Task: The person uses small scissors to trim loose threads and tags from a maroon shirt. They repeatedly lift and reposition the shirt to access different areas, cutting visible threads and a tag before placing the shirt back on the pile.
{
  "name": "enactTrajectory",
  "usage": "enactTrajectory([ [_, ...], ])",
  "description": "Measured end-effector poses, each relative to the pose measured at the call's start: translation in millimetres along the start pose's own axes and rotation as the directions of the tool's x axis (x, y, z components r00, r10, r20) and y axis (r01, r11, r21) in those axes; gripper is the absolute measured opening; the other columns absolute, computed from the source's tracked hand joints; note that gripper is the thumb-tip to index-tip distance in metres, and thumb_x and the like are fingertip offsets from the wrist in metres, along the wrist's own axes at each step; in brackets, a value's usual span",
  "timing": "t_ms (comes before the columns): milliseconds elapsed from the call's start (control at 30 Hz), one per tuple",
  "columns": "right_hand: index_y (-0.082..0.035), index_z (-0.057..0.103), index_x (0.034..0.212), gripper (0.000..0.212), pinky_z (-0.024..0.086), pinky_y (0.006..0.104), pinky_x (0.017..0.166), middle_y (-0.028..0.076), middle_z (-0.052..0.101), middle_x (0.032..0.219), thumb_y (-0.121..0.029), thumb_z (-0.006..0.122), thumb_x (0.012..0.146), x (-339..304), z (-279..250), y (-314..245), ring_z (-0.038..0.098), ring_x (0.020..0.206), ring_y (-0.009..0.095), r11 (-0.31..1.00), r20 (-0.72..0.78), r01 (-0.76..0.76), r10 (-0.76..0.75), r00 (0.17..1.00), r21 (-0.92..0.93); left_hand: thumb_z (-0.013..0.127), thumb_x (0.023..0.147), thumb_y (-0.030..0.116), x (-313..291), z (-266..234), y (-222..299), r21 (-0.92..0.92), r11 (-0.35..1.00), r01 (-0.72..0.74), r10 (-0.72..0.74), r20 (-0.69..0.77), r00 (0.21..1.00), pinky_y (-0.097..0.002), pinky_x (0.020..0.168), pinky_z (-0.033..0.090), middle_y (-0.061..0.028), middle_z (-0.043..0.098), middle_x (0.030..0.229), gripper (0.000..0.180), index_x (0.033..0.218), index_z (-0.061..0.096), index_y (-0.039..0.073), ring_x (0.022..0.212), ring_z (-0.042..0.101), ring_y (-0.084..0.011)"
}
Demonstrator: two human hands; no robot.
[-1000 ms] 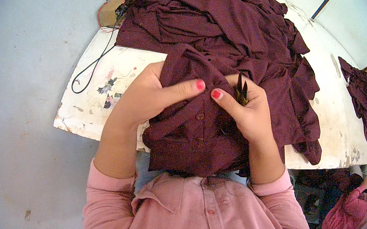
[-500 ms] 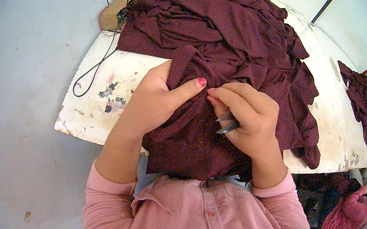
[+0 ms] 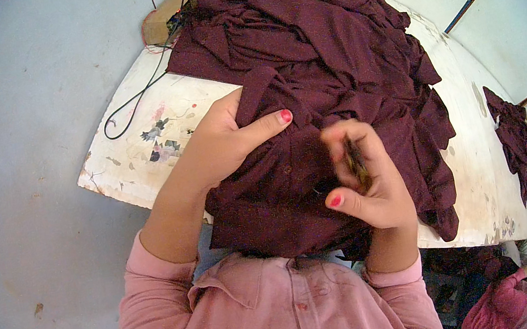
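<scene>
A dark maroon garment (image 3: 265, 213) lies bunched over the near edge of the table and against my front. My left hand (image 3: 224, 140) grips it, thumb on top and fingers hidden under the cloth. A small round button (image 3: 288, 169) shows on the fabric below that thumb. Just right of it, my right hand (image 3: 371, 177) is raised a little over the cloth, thumb apart from the curled fingers. Thread snips (image 3: 355, 164) rest inside that hand against the fingers, partly hidden and blurred by motion.
More maroon cloth (image 3: 323, 20) is heaped across the white, stained table (image 3: 130, 167). At the far left stand a brown box (image 3: 164, 23) and a looped black cable (image 3: 118, 119). Another maroon pile (image 3: 517, 141) hangs at the right. A person in pink (image 3: 499, 299) is at lower right.
My right hand has let go of its pinch near the left thumb and moved right and down. Its fingers have spread, and the snips have turned into the palm. My left hand has barely moved.
</scene>
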State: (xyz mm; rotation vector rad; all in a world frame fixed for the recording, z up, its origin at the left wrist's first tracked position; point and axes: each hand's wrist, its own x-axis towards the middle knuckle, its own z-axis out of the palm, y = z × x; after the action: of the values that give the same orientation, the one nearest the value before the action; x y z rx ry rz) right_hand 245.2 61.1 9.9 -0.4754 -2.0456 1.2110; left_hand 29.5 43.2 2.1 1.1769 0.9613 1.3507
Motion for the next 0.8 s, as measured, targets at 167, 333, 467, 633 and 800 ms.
enactTrajectory([
  [167,-0.001,0.051,0.129,0.049,0.047,0.0302,0.076,0.015,0.053,0.099,-0.006,0.065,0.083,-3,3,5,0.056,0.081,0.025,0.765,-0.251,0.005,-0.218,0.943,-0.644,0.068,0.085,0.015,-5,5,6,-0.075,0.995,0.060,-0.059,0.014,0.998,-0.0273,0.081,0.050,-0.0066,0.065,0.103,0.036,0.115,0.057,-0.002,0.090,0.061,-0.0128],
  [333,0.001,0.062,0.117,0.038,0.047,0.0273,0.070,0.012,0.059,0.093,-0.003,0.068,0.079,-11,14,6,0.059,0.077,0.021,0.753,-0.276,0.067,-0.321,0.906,-0.655,0.067,0.086,0.014,-5,12,1,-0.214,0.973,0.086,-0.079,0.041,0.996,-0.0268,0.082,0.049,-0.0070,0.065,0.104,0.035,0.115,0.057,-0.001,0.090,0.061,-0.0127],
  [467,-0.003,0.066,0.112,0.037,0.050,0.0296,0.060,0.011,0.063,0.088,-0.005,0.071,0.075,-8,20,7,0.062,0.068,0.022,0.705,-0.271,0.130,-0.427,0.862,-0.698,0.067,0.086,0.014,-6,18,-3,-0.213,0.975,0.065,-0.058,0.038,0.998,-0.0266,0.081,0.049,-0.0055,0.065,0.102,0.032,0.113,0.058,-0.001,0.089,0.061,-0.0114],
  [633,-0.003,0.067,0.108,0.036,0.049,0.0299,0.058,0.011,0.063,0.086,-0.004,0.072,0.073,-6,22,5,0.062,0.067,0.023,0.670,-0.272,0.109,-0.438,0.857,-0.734,0.066,0.086,0.014,-6,20,-5,-0.188,0.982,0.027,-0.022,0.030,0.999,-0.0258,0.079,0.048,-0.0036,0.065,0.099,0.029,0.111,0.060,0.000,0.087,0.060,-0.0097],
  [800,-0.004,0.068,0.106,0.035,0.050,0.0306,0.059,0.011,0.064,0.085,-0.004,0.072,0.071,-6,22,1,0.062,0.068,0.024,0.645,-0.260,0.108,-0.448,0.855,-0.756,0.066,0.086,0.015,-5,21,-5,-0.158,0.987,0.016,-0.012,0.028,1.000,-0.0259,0.080,0.048,-0.0044,0.065,0.100,0.030,0.111,0.060,0.000,0.088,0.059,-0.0105],
])
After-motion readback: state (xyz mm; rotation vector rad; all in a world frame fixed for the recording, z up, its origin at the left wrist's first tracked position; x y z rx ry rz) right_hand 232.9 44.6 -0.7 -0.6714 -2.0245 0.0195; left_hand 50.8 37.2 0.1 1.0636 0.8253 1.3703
